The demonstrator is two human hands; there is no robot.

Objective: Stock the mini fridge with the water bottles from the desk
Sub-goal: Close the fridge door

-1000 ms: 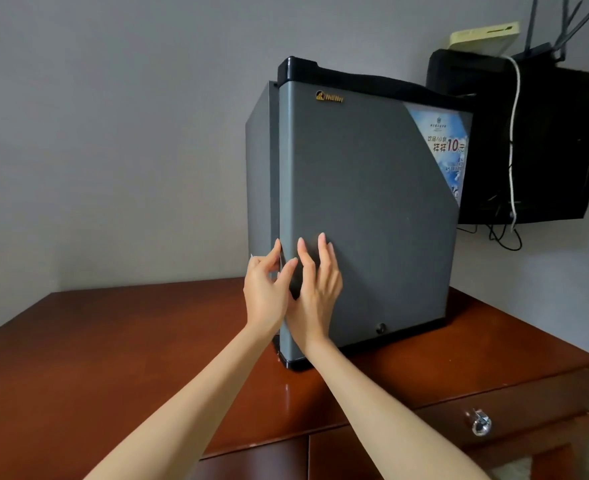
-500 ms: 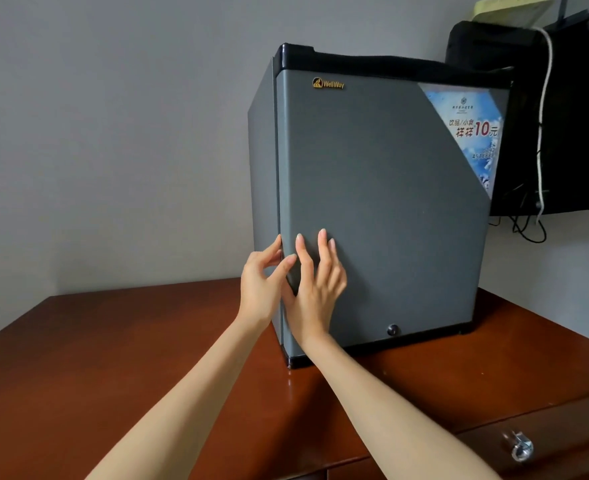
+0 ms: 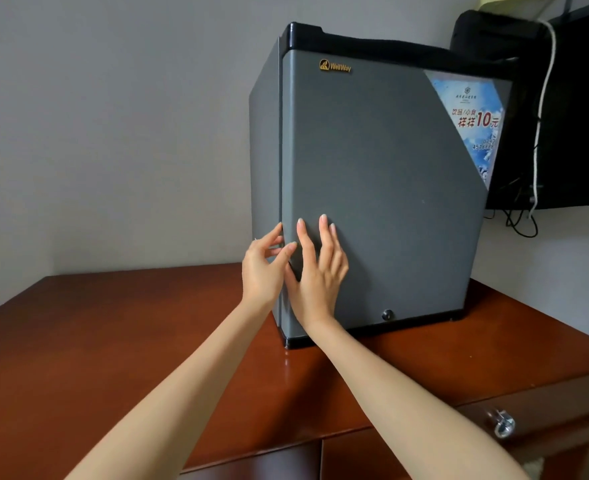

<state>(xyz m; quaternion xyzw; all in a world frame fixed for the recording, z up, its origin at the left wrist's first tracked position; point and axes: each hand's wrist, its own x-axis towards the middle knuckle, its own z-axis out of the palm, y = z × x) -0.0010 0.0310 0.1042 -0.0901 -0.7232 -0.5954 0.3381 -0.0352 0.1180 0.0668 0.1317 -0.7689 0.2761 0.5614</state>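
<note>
Two hands at the left edge of a closed mini fridge on a wooden desk.

Nearest, two bare forearms reach forward over the reddish-brown desk (image 3: 95, 341), whose drawer (image 3: 545, 410) at lower right carries a shiny metal knob (image 3: 502, 424). The left hand (image 3: 263, 271) has its fingers curved, fingertips hooked into the seam beside the door (image 3: 383, 202) and thumb on the door's front, pinching that left edge. The right hand (image 3: 315, 282), just beside it and touching it, lies flat on the door with fingers straight and slightly spread, holding nothing. The grey mini fridge (image 3: 265, 150) stands upright toward the back of the desk, its door shut, a small keyhole (image 3: 387, 314) near the bottom, a gold logo (image 3: 334, 66) at top left and a blue sticker (image 3: 473, 123) at top right. Behind it on the grey wall (image 3: 113, 133) hangs a black box (image 3: 577, 133) with a white cable (image 3: 542, 98) running down it.
</note>
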